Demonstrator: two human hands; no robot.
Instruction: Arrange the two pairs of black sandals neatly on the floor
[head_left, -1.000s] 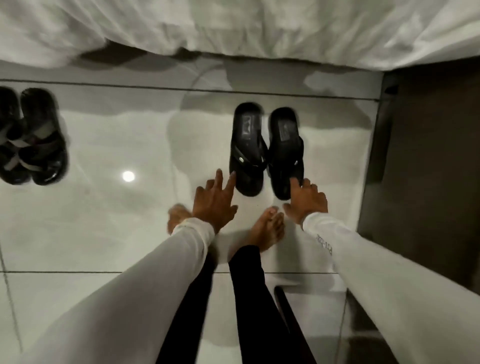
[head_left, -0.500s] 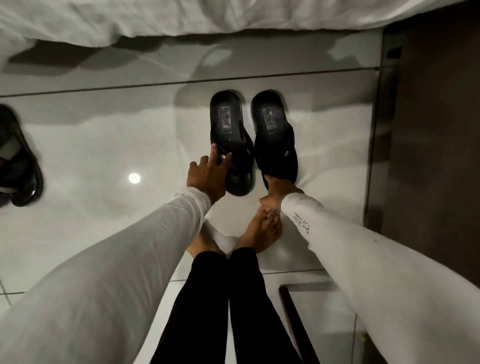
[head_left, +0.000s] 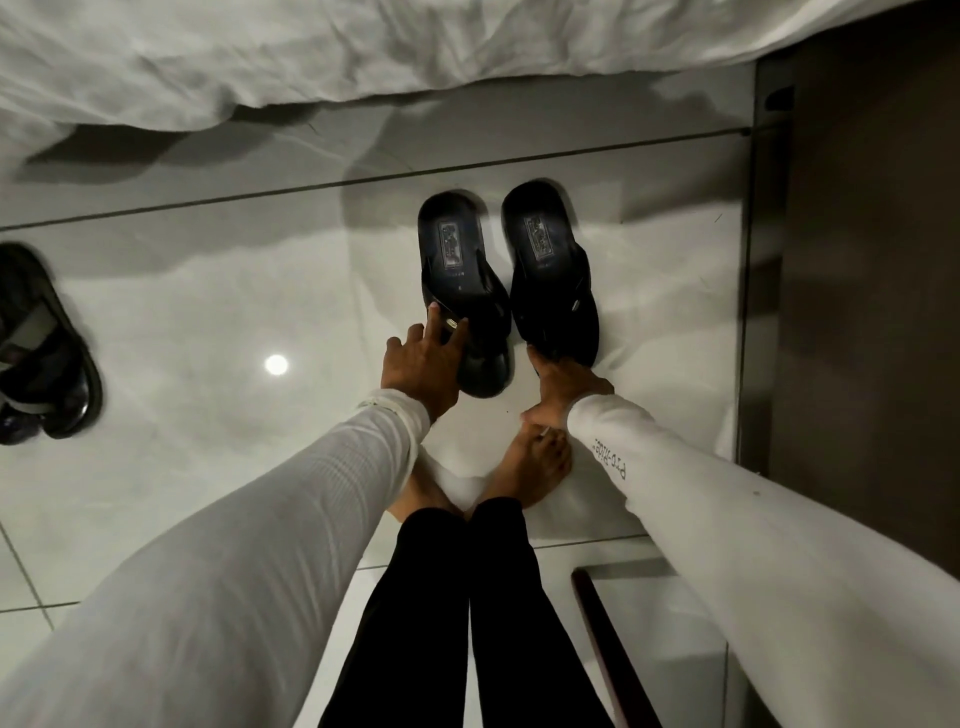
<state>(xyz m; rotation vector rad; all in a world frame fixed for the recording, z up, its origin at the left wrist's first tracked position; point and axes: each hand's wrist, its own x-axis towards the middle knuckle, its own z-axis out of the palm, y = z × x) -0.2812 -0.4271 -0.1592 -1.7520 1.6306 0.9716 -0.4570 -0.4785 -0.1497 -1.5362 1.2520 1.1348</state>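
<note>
Two black thong sandals stand side by side on the glossy white tiles ahead of my bare feet. My left hand (head_left: 420, 368) grips the toe end of the left sandal (head_left: 462, 291), fingers over its strap. My right hand (head_left: 563, 382) holds the toe end of the right sandal (head_left: 550, 270), its fingers partly hidden under the sole. The second pair of black sandals (head_left: 44, 348), with grey straps, lies at the far left edge, partly cut off by the frame.
A rumpled white bedsheet (head_left: 363, 47) hangs over the floor at the top. A dark wall or door panel (head_left: 872, 312) runs down the right side. A dark wooden bar (head_left: 608, 649) lies on the floor by my right leg.
Both hands moved forward from above my feet and took hold of the toe ends of the nearer pair. The view shifted right, pushing the other pair toward the left edge.
</note>
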